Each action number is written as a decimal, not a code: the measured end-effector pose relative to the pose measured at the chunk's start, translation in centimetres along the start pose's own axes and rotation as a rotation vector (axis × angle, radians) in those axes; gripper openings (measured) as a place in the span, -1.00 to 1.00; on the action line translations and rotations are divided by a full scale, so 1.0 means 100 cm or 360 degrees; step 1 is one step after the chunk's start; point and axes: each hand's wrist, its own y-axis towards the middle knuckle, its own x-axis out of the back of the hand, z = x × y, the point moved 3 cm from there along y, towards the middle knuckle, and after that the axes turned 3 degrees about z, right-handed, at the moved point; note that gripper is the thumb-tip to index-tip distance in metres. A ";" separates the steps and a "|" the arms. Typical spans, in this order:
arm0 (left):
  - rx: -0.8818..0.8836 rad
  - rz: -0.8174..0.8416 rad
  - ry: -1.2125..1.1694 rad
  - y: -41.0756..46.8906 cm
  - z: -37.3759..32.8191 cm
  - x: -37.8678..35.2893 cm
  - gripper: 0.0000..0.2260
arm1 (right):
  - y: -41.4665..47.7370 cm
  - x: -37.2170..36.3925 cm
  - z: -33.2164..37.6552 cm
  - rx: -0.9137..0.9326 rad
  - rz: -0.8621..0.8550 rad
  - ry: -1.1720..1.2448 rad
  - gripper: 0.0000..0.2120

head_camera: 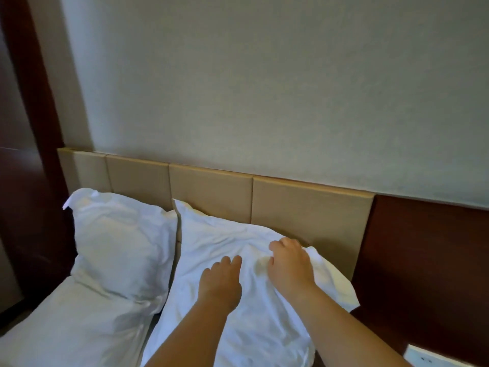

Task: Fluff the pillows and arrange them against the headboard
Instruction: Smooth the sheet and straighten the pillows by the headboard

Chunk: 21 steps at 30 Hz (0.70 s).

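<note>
Pillow (pixel 238 313) against headboard (pixel 312 210); left hand (pixel 221 283) presses it, released; right hand (pixel 289 266) curled, grasp unclear.

No text, label, brand, number or sign could be read anywhere in the view. A white plate (pixel 434 357) at the lower right edge carried a few small dark marks, but they were too small and blurred to make out.
</note>
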 end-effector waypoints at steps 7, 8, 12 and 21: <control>-0.0289 -0.0064 -0.0004 0.086 -0.085 -0.011 -0.40 | 0.025 0.005 -0.082 -0.0418 0.0169 -0.0264 -0.71; -0.0323 -0.0050 -0.0001 0.094 -0.096 -0.015 -0.37 | 0.024 0.003 -0.090 -0.0451 0.0227 -0.0286 -0.72; -0.0257 0.0152 0.0107 0.110 -0.119 -0.021 -0.55 | 0.021 -0.002 -0.107 -0.0423 0.0427 -0.0306 -0.79; -0.0340 -0.0150 -0.0261 0.110 -0.132 0.031 -0.74 | 0.041 0.034 -0.109 -0.0455 0.0022 -0.0487 -0.77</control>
